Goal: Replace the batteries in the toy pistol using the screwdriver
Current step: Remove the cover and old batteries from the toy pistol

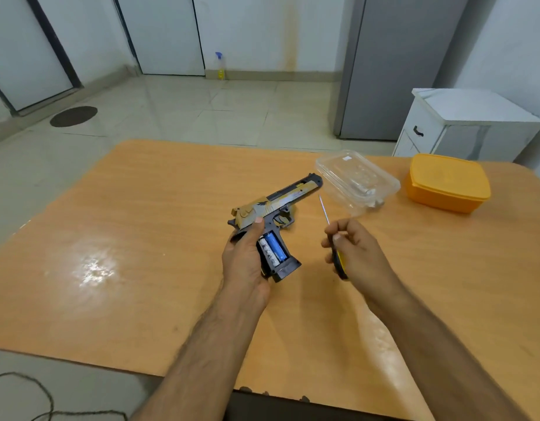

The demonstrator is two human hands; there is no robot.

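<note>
- While the tan-and-black plastic toy pistol [271, 214] is held above the orange wood-grain desk [141, 238], its grip is gripped from behind by the left hand [244, 262], with the thumb laid along the frame.
- The battery bay in the grip is seen uncovered; a blue cylindrical battery [276, 249] and a white cylindrical battery [267, 252] are seated side by side in it.
- The barrel is pointed away and to the right, toward the clear plastic lidded container [357, 180].
- The yellow-and-black-handled screwdriver [331, 232] is pinched by the right hand [357, 253], fingers curled round the handle; its thin metal shaft is angled up and away, just beside the pistol but apart from it.
- An orange plastic lidded box [448, 182] is set near the desk's far right edge, beside the clear container.
</note>
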